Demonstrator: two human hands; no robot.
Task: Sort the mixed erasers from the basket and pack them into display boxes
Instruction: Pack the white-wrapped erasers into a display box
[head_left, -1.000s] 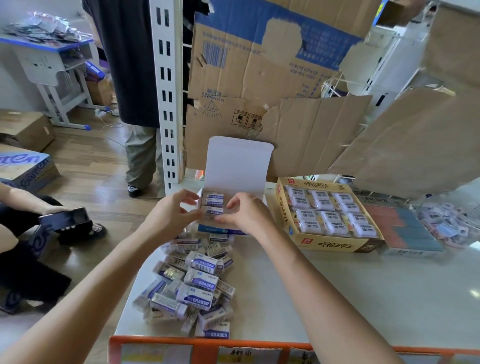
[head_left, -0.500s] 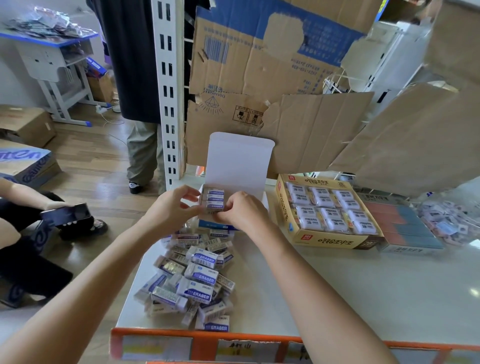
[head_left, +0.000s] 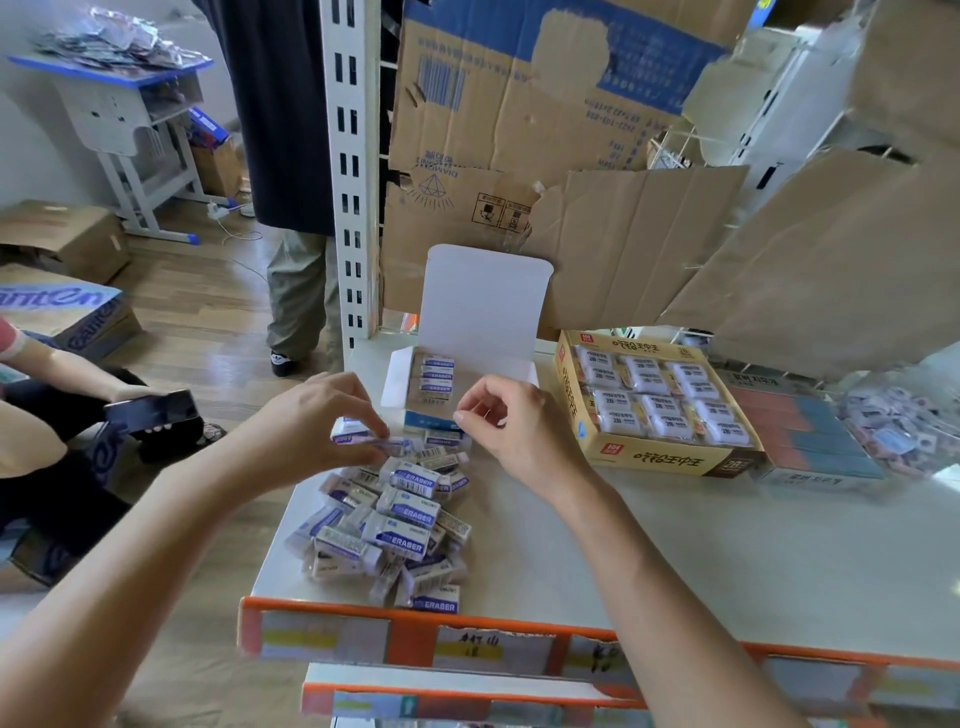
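Observation:
A heap of white and purple erasers (head_left: 395, 525) lies on the white shelf top (head_left: 649, 561). Behind it stands a small display box (head_left: 483, 312) with its white lid upright; a few erasers (head_left: 435, 376) sit stacked in its left side. My left hand (head_left: 311, 431) hovers at the far end of the heap and pinches one eraser (head_left: 349, 432) between thumb and fingers. Just in front of the box, my right hand (head_left: 511, 431) hangs with loosely curled fingers and holds nothing.
A yellow display box (head_left: 660, 460) filled with wrapped white erasers sits to the right, then a flat red and blue box (head_left: 810, 441) and a clear bag of small items (head_left: 904, 426). Cardboard sheets lean behind. A person stands at the back left; another sits at the left holding a phone (head_left: 150, 410).
Both hands have drawn back from the small box toward me. My left hand has dropped to the heap and taken hold of an eraser. My right hand has let go and come away empty.

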